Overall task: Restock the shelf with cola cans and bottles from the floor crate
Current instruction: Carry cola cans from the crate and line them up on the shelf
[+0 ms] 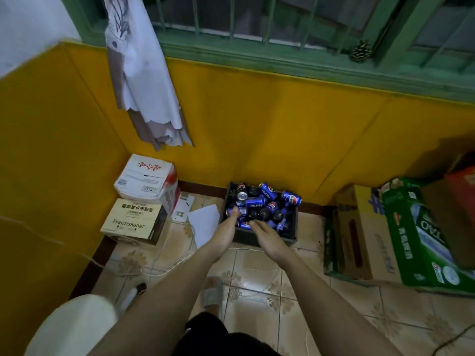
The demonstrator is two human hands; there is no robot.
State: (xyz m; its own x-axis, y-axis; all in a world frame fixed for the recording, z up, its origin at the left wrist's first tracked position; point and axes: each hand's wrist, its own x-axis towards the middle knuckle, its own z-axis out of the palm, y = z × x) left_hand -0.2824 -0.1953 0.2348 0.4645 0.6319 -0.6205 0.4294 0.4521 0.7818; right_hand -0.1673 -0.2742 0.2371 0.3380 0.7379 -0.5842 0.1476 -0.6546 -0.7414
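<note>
Centrally in the frame, both hands reach into the dark floor crate (259,238) of blue cola cans (254,202); the left hand (225,233) and right hand (268,240) look loosely spread, so each should probably close around one can's middle before lifting.

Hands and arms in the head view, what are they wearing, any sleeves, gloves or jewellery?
Both arms are bare along all that shows, with no sleeves in sight. The left hand and the right hand wear no gloves, and no watch, bracelet or ring shows.
</note>
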